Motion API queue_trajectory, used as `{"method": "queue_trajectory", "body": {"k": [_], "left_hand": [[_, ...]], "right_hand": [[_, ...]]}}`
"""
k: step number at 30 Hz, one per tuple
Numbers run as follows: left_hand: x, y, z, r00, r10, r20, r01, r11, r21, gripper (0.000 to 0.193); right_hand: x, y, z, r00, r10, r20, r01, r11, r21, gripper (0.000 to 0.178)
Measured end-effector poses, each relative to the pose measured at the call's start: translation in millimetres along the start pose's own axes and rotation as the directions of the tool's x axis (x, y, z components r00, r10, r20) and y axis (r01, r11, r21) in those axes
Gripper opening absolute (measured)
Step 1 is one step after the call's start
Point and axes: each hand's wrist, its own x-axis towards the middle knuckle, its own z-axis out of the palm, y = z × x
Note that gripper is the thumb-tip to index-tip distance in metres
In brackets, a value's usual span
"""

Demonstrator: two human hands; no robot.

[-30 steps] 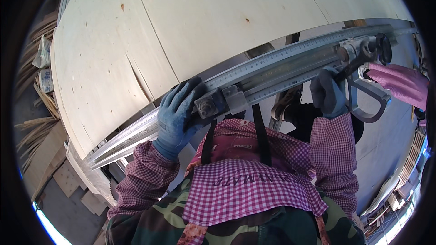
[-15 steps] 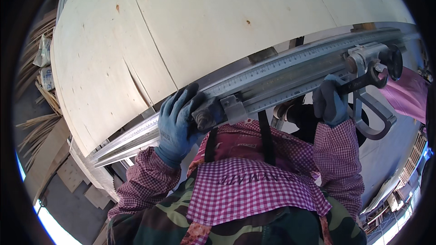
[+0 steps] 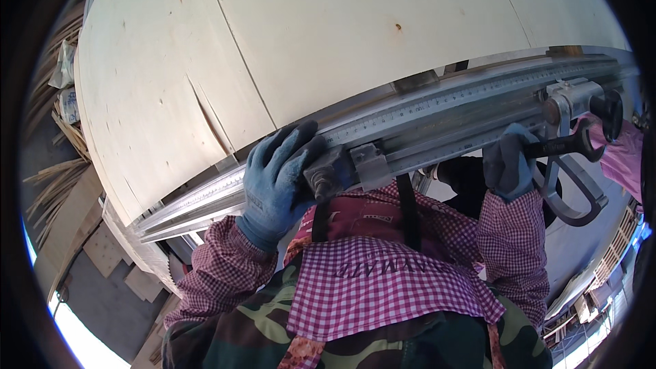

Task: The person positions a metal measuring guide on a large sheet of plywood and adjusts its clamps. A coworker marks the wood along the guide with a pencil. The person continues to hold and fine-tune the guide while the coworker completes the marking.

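Note:
My left hand [image 3: 279, 181], in a blue-grey work glove, reaches over a long metal rail [image 3: 437, 130] marked with scales. Its fingers curl round a dark metal stop block [image 3: 329, 172] with a bolt, which sits on the rail beside a small clear plate [image 3: 371, 166]. My right hand [image 3: 509, 162], gloved alike, is closed around a dark open-end wrench [image 3: 564, 145]. The wrench's jaw points right, just below a clamp with a black knob [image 3: 606, 115] at the rail's right part. A grey looped metal handle [image 3: 581, 208] hangs beneath the clamp, right of that hand.
A large pale plywood sheet [image 3: 328, 34] lies beyond the rail. Wood strips [image 3: 58, 184] and offcuts [image 3: 106, 253] are on the floor at the left. Pink cloth [image 3: 622, 160] shows at the far right, above a slatted wooden piece [image 3: 615, 246].
The rail, block and both hands appear a little farther right and lower in the picture. My left hand stays on the block, and my right still grips the wrench.

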Motion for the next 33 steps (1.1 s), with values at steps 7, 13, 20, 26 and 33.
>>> {"method": "queue_trajectory", "body": {"k": [7,13,20,26,33], "left_hand": [[5,-4,0,0.999,-0.009,0.034,0.009,1.0,0.005,0.064],[4,-10,3,0.997,0.073,0.021,-0.072,0.997,-0.035,0.073],[8,-15,-1,0.977,0.094,0.194,-0.095,0.995,-0.003,0.083],[14,-17,-6,0.969,0.104,0.225,-0.09,0.993,-0.072,0.078],[15,-24,0,0.97,0.219,0.103,-0.218,0.976,-0.026,0.067]], "right_hand": [[-1,-5,0,0.998,0.007,0.055,0.02,0.881,-0.473,0.027],[-5,-6,-9,0.994,-0.064,0.086,0.104,0.753,-0.649,0.037],[0,8,10,0.991,-0.11,-0.074,0.038,0.767,-0.64,0.011],[4,4,28,0.99,-0.017,0.14,0.099,0.79,-0.604,0.012],[4,10,16,0.961,-0.137,0.24,0.262,0.729,-0.633,0.024]]}}
